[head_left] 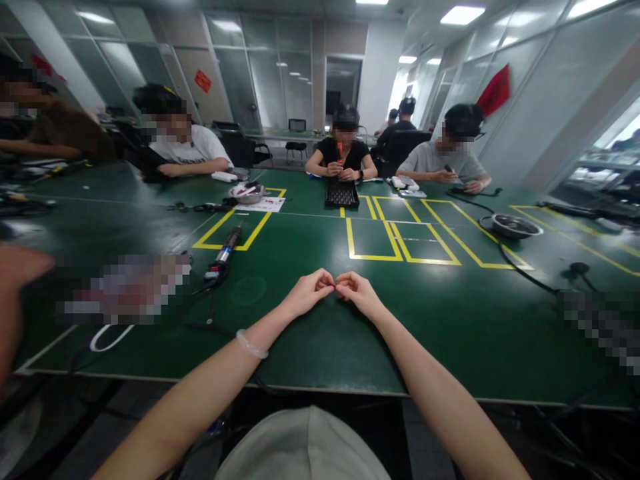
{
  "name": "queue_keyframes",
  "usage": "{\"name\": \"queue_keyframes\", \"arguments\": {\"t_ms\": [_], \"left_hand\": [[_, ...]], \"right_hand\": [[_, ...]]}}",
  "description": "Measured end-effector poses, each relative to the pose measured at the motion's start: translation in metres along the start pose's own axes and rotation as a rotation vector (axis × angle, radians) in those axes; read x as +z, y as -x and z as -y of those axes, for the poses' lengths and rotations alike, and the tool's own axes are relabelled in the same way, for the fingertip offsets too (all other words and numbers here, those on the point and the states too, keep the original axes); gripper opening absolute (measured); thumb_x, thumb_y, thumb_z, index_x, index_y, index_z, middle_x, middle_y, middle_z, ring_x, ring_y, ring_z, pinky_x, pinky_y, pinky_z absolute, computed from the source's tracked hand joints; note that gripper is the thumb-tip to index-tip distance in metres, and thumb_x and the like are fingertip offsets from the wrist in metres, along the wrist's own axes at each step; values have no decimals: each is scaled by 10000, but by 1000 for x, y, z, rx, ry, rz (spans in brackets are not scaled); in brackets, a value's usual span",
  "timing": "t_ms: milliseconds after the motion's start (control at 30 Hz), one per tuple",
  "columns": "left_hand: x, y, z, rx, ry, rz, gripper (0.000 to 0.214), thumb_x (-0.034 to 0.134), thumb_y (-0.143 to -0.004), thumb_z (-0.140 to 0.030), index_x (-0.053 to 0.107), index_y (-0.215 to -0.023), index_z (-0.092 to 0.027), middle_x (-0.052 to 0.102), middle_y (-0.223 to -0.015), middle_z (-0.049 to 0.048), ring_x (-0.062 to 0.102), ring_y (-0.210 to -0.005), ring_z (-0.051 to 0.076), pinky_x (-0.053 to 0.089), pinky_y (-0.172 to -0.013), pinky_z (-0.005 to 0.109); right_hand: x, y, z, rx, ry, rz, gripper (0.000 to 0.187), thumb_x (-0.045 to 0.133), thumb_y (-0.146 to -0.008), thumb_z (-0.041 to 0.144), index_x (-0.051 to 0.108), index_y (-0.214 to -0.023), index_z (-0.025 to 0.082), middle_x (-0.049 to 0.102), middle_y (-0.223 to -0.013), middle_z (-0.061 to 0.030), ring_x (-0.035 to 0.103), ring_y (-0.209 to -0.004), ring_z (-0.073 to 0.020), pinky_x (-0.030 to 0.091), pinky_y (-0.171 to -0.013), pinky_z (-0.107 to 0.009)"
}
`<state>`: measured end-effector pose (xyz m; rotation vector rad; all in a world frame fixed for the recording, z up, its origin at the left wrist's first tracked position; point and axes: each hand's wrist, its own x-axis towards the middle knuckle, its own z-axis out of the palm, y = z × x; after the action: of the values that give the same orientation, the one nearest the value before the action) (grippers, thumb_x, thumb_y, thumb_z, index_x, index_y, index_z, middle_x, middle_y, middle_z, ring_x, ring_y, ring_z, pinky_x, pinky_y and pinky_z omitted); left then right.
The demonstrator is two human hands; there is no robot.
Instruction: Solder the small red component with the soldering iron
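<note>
My left hand (309, 291) and my right hand (357, 292) meet fingertip to fingertip above the green table (320, 333). Both are closed in a pinch on a tiny red thing (335, 285) between them, too small to name. A pale bangle (251, 345) sits on my left wrist. The nearest tool, a handheld electric tool (225, 255) with a cable, lies to the left of my hands, apart from them.
Yellow tape rectangles (400, 240) mark the table. A metal bowl (515, 227) and black cables lie at the right, another bowl (247, 193) and a black tray (342, 194) farther back. Several people sit along the far and left edges.
</note>
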<state>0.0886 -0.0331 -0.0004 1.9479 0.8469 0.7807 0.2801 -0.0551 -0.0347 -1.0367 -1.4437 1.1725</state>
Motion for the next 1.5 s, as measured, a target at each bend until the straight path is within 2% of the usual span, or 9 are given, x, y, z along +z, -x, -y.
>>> {"name": "queue_keyframes", "arguments": {"t_ms": [233, 400, 600, 700, 800, 933, 1133, 1300, 1500], "left_hand": [[-14, 2, -6, 17, -219, -34, 298, 438, -923, -410, 572, -1095, -206, 680, -931, 20, 636, -854, 159, 473, -800, 283], [-56, 2, 3, -21, -501, -246, 334, 389, -933, -385, 592, -1134, -212, 651, -1110, 53, 605, -1019, 191, 451, -911, 315], [-146, 34, 24, -391, -993, -534, 432, 402, -905, -408, 549, -1249, -192, 551, -1297, 135, 521, -1175, 297, 422, -965, 410], [-180, 57, 43, -617, -1092, -422, 569, 460, -856, -507, 509, -1295, -147, 526, -1307, 226, 529, -1147, 392, 456, -870, 477], [-194, 71, 60, -769, -1077, -322, 634, 463, -829, -559, 484, -1282, -116, 569, -1227, 258, 578, -1073, 411, 476, -799, 481], [-188, 68, 66, -797, -1129, -305, 603, 475, -810, -541, 500, -1216, -96, 594, -1172, 249, 586, -1067, 393, 482, -811, 457], [-162, 51, 49, -755, -1186, -279, 624, 525, -763, -561, 530, -1145, -68, 615, -1105, 247, 608, -1004, 390, 487, -795, 454], [-125, 41, 28, -628, -1223, -227, 577, 517, -779, -533, 544, -1119, -68, 626, -1070, 235, 622, -959, 371, 489, -771, 438], [-65, 20, 0, -452, -1202, -153, 485, 537, -797, -482, 563, -1092, -98, 637, -1057, 207, 625, -950, 328, 471, -780, 388]], "right_hand": [[-2, 0, -1, -18, 70, -3, 302, 698, -766, 414, 616, -913, 163, 637, -768, -15, 569, -635, -118, 445, -556, -238], [-3, 0, -1, -16, 96, -6, 298, 679, -781, 413, 605, -922, 162, 640, -774, -18, 568, -633, -117, 441, -552, -233], [-1, 1, 1, -4, 90, 9, 290, 673, -782, 407, 605, -918, 161, 633, -773, -16, 566, -629, -114, 435, -548, -232], [-1, 2, 1, -2, 81, 14, 289, 675, -779, 406, 605, -916, 161, 625, -754, -8, 559, -621, -112, 425, -544, -230], [-1, 1, -1, -9, 78, 19, 286, 680, -777, 397, 602, -914, 158, 617, -739, -3, 559, -620, -112, 425, -554, -232], [-1, 1, -1, -10, 84, 21, 294, 680, -778, 400, 604, -918, 153, 615, -753, -7, 561, -625, -112, 426, -559, -235], [0, 1, 1, 0, 86, 24, 308, 687, -770, 415, 608, -912, 153, 622, -759, -9, 564, -629, -114, 429, -561, -237], [0, 0, 0, -10, 95, 24, 294, 683, -776, 403, 610, -915, 155, 623, -757, -9, 564, -629, -113, 434, -570, -239], [-1, 0, -2, -10, 123, 25, 304, 675, -778, 421, 615, -925, 161, 634, -767, -15, 564, -631, -122, 434, -563, -242]]}}
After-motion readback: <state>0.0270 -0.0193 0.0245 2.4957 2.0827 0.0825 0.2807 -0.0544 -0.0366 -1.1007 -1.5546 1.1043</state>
